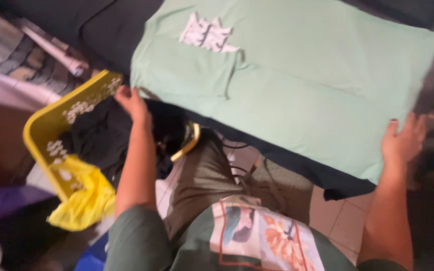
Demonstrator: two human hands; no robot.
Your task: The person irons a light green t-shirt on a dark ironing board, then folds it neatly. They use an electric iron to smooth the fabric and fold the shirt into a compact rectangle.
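Head view, left fingers pinching green shirt corner, right fingers spread on its edge

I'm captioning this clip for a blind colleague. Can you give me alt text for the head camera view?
A person's two hands hold the near corners of a pale green T-shirt spread flat on a dark sofa: left hand at one corner, right hand at the other. Beside the left arm stands a yellow laundry basket holding dark clothes, on a tiled floor.
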